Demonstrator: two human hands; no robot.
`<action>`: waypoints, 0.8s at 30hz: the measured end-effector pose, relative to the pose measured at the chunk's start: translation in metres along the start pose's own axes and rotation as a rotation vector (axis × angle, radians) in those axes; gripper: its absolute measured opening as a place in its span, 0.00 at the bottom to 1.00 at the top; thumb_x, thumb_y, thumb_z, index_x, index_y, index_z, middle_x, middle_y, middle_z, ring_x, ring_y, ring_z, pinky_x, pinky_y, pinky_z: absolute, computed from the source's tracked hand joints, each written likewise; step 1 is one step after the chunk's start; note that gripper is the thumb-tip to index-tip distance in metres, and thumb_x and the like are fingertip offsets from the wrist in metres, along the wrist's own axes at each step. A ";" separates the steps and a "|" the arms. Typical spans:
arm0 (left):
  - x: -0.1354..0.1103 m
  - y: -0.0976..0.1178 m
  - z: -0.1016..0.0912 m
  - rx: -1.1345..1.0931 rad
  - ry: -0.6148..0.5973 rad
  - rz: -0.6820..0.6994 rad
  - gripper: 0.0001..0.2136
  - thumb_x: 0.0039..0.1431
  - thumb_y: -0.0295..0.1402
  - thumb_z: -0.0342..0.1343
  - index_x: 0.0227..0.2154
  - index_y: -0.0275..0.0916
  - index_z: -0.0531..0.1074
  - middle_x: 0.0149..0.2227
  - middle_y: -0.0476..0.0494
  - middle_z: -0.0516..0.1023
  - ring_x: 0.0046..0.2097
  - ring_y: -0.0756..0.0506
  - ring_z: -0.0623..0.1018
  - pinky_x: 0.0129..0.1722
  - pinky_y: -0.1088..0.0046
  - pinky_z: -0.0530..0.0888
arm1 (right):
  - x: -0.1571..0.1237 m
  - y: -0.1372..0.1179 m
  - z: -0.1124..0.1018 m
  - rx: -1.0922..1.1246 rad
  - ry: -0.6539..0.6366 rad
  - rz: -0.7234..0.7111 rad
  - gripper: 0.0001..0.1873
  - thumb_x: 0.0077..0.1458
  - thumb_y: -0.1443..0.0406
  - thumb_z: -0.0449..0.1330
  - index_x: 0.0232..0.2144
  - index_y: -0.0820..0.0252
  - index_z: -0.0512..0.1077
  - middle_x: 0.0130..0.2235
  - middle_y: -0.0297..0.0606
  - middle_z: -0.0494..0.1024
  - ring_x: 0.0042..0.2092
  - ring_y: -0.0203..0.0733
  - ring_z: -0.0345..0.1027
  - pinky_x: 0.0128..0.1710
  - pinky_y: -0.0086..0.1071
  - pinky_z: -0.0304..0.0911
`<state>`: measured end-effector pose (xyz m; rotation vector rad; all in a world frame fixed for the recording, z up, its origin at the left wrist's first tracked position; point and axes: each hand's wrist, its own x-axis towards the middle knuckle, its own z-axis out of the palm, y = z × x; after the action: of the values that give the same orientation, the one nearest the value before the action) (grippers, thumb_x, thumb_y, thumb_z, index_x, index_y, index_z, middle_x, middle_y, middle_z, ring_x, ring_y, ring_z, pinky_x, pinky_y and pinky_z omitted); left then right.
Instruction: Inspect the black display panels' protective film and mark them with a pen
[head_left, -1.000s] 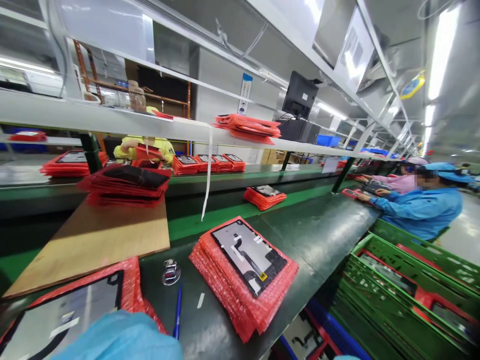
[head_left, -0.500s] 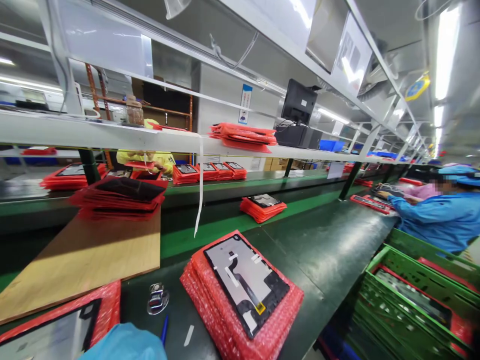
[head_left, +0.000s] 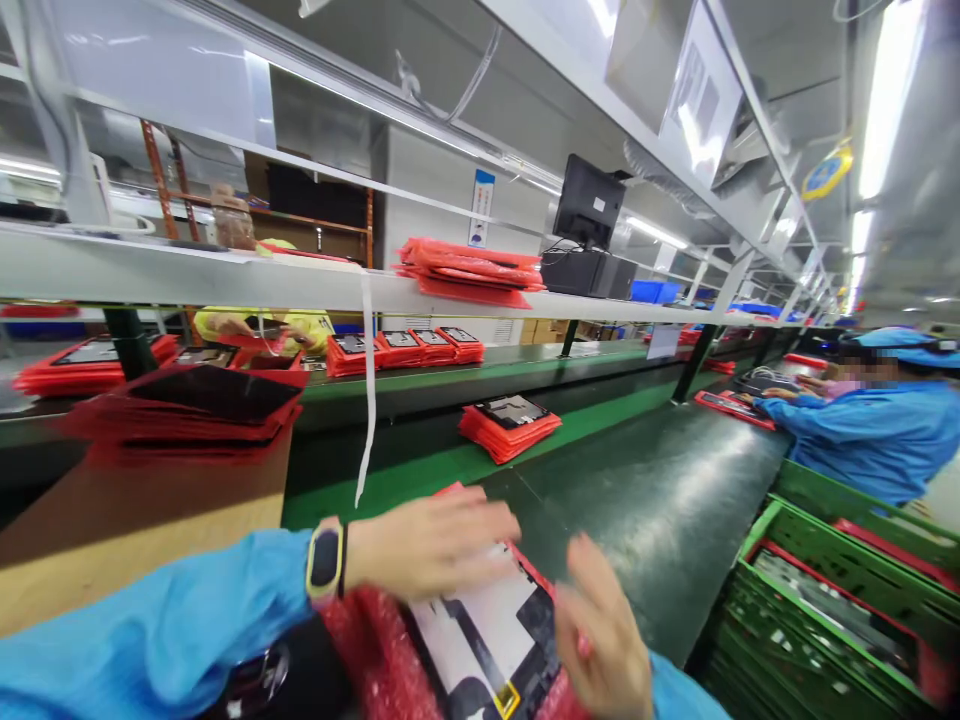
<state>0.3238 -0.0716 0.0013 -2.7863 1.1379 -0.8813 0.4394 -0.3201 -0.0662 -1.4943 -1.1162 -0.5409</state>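
Display panel [head_left: 510, 625] lies at 6 o'clock, flex cable [head_left: 478, 650] up, on red bubble bags [head_left: 379, 645], presumably for cushioning. Left hand [head_left: 435, 545] extends over its far end; right hand [head_left: 604, 635] is at its 3 o'clock edge. Both unclamped, fingers extended; blurry, so contact's unclear. Worktop [head_left: 637, 500] dark green, glossy. Wooden board [head_left: 165, 530] at 8, green crates [head_left: 806, 645] at 4, monitor [head_left: 589, 205] at 1, co-worker [head_left: 877, 430] at 3.
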 end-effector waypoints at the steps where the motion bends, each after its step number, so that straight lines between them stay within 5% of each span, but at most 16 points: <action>1: 0.004 -0.030 0.008 -0.103 0.062 -0.099 0.16 0.63 0.31 0.51 0.53 0.44 0.70 0.58 0.40 0.71 0.59 0.41 0.70 0.61 0.58 0.66 | 0.016 0.020 0.007 0.048 0.045 0.107 0.18 0.60 0.58 0.59 0.50 0.58 0.69 0.56 0.43 0.69 0.55 0.50 0.65 0.54 0.52 0.62; 3: 0.012 -0.084 0.027 -0.372 0.227 -0.545 0.20 0.58 0.29 0.55 0.54 0.42 0.69 0.62 0.41 0.67 0.63 0.40 0.65 0.65 0.58 0.59 | 0.049 0.063 0.020 0.149 0.141 0.376 0.17 0.60 0.59 0.60 0.49 0.59 0.70 0.57 0.43 0.68 0.57 0.51 0.62 0.56 0.53 0.58; 6: 0.019 -0.147 0.064 -0.452 0.353 -0.868 0.22 0.58 0.28 0.55 0.57 0.37 0.66 0.64 0.36 0.63 0.66 0.37 0.60 0.67 0.56 0.53 | 0.088 0.128 0.040 0.260 0.215 0.778 0.17 0.61 0.60 0.59 0.50 0.59 0.69 0.53 0.43 0.70 0.51 0.48 0.68 0.50 0.49 0.66; 9: 0.020 -0.190 0.108 -0.570 0.431 -1.219 0.21 0.60 0.30 0.56 0.56 0.36 0.66 0.61 0.34 0.64 0.62 0.35 0.65 0.62 0.49 0.61 | 0.108 0.178 0.060 0.367 0.268 1.091 0.18 0.61 0.60 0.59 0.51 0.60 0.68 0.52 0.43 0.71 0.48 0.46 0.70 0.46 0.46 0.69; 12: 0.016 -0.217 0.150 -0.775 0.462 -1.529 0.18 0.62 0.36 0.56 0.54 0.38 0.67 0.55 0.38 0.69 0.53 0.39 0.73 0.50 0.52 0.72 | 0.116 0.211 0.080 0.466 0.337 1.275 0.19 0.61 0.59 0.59 0.52 0.60 0.67 0.53 0.43 0.71 0.48 0.46 0.70 0.46 0.46 0.69; 17: 0.012 -0.244 0.194 -1.103 0.583 -1.774 0.17 0.63 0.37 0.55 0.52 0.37 0.67 0.53 0.38 0.71 0.49 0.41 0.75 0.46 0.57 0.75 | 0.127 0.244 0.103 0.553 0.462 1.408 0.20 0.61 0.58 0.59 0.53 0.59 0.66 0.54 0.44 0.70 0.49 0.48 0.69 0.47 0.47 0.68; 24: 0.010 -0.264 0.224 -1.322 0.805 -1.833 0.17 0.63 0.38 0.55 0.53 0.38 0.67 0.54 0.38 0.71 0.50 0.41 0.74 0.48 0.55 0.74 | 0.126 0.256 0.133 0.611 0.520 1.453 0.22 0.61 0.58 0.59 0.55 0.58 0.65 0.57 0.44 0.67 0.52 0.50 0.67 0.49 0.50 0.66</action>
<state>0.6118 0.0723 -0.1272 -3.7827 -2.7236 -1.4965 0.6840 -0.1301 -0.1242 -1.1290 0.3372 0.4092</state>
